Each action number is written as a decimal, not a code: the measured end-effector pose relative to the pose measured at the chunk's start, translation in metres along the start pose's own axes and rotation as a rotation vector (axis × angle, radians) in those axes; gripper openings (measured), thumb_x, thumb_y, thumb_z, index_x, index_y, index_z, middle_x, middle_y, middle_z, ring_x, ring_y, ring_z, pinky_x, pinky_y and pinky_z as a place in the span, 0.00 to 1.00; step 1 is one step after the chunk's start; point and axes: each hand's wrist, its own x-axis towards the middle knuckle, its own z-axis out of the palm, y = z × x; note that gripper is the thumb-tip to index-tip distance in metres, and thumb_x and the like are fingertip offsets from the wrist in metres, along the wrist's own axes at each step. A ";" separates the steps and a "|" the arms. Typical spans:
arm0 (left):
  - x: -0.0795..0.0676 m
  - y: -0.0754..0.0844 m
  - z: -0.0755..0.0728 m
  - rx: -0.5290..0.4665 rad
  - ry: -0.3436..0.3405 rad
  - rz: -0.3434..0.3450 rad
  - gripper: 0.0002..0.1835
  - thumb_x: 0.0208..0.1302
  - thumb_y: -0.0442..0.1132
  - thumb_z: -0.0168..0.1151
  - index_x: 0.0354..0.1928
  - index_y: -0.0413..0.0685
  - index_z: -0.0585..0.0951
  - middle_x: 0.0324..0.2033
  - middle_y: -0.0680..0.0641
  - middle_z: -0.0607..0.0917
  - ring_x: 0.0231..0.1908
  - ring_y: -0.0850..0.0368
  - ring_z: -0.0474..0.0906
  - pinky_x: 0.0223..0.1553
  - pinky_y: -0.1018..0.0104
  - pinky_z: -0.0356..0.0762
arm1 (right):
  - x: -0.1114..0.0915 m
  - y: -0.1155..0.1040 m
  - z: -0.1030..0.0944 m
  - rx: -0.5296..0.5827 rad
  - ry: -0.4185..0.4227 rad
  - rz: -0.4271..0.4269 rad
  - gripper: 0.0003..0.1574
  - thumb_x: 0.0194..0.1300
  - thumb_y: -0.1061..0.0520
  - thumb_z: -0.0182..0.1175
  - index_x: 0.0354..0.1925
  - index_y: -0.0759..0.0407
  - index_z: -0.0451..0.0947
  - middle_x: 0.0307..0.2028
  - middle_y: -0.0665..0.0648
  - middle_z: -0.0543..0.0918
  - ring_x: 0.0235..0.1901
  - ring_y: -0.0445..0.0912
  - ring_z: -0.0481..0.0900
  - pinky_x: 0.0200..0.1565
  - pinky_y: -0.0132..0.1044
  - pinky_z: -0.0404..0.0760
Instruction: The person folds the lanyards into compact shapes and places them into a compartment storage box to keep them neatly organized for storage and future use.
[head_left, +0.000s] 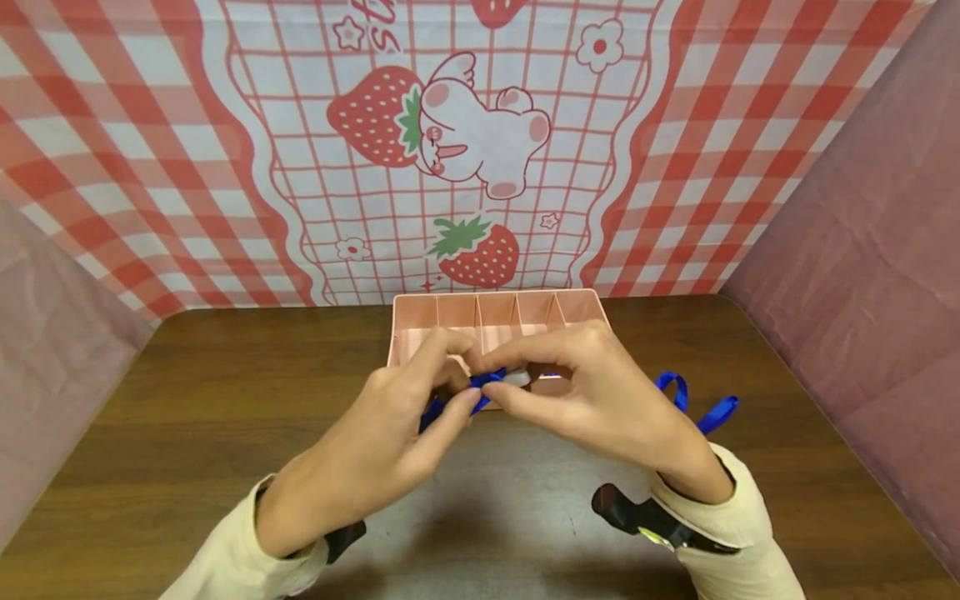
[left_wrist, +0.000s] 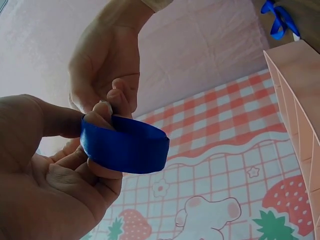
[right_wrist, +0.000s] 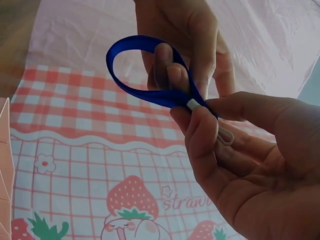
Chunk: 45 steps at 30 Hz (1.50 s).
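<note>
Pinching hands: the left hand (head_left: 393, 425) grips the blue ribbon loop (left_wrist: 125, 150) between thumb and fingers; the right hand (head_left: 603, 396) pinches it at the white fastener (right_wrist: 193, 104).
Blue ribbon loop: centre of the head frame, between both sets of fingertips.
Pink tray (head_left: 415, 312): behind the hands, upper middle of the table (head_left: 112, 433); the hands block its near part.
Second ribbon (head_left: 718, 414): right of the head frame, beside the right wrist, partly covered by the arm.
Patterned cloth (head_left: 525, 242): upper half of the frame, behind the tray.
Count: two hands, one held loop, one further ribbon, one tray with five compartments showing along its far side; three printed strawberries, one cut off at the top edge.
Right-wrist view: shows the loop's open oval, upper middle, and a pale loop end (right_wrist: 227, 139) below the fastener; the head view hides both.
Left-wrist view: shows the ribbon's broad face, centre, and a white tip (left_wrist: 296, 36) by the second ribbon, upper right.
</note>
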 end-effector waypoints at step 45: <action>0.002 -0.001 -0.011 0.355 0.198 0.202 0.06 0.56 0.35 0.66 0.32 0.44 0.77 0.28 0.52 0.79 0.32 0.59 0.77 0.38 0.61 0.70 | -0.012 -0.012 -0.044 0.000 0.115 0.152 0.13 0.59 0.72 0.67 0.38 0.56 0.86 0.27 0.50 0.84 0.16 0.40 0.71 0.15 0.32 0.66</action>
